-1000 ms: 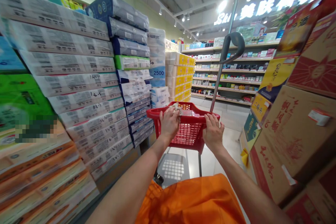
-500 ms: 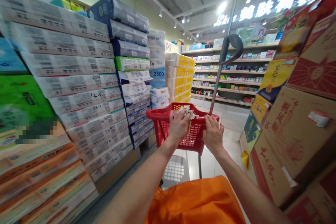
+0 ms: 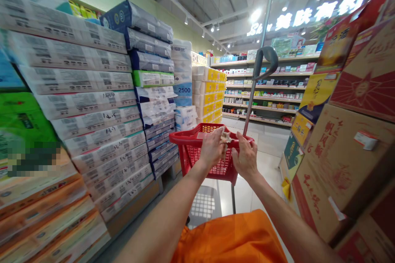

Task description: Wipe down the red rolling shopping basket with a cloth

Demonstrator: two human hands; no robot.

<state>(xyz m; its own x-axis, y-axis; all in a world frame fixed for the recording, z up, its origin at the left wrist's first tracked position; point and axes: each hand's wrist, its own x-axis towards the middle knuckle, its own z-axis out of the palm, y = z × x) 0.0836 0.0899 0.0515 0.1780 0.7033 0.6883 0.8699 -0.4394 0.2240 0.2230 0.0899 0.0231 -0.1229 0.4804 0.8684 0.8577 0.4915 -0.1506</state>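
A red plastic shopping basket (image 3: 197,141) with lattice walls stands on a metal leg ahead of me, beside a tall metal pole. My left hand (image 3: 212,146) is closed on a crumpled off-white cloth (image 3: 226,136) at the near rim of the basket. Only part of the cloth shows past the fingers. At the rim's right end lies my right hand (image 3: 246,154), with its fingers stretched forward and its thumb apart. No object shows in it. Whether its fingertips press on the rim is hard to tell.
Paper packs (image 3: 101,111) are piled high along the left, with yellow-and-white packs (image 3: 212,92) farther on. Cardboard cartons (image 3: 342,160) line the right side. The pole (image 3: 251,107) carries a grey handle (image 3: 266,62). Shelves of small goods (image 3: 268,86) cross the back.
My right hand has loosened from the rim; its fingers are straighter and its thumb has swung inward. My left hand still has the cloth, now slightly farther right along the rim. The view has shifted a little.
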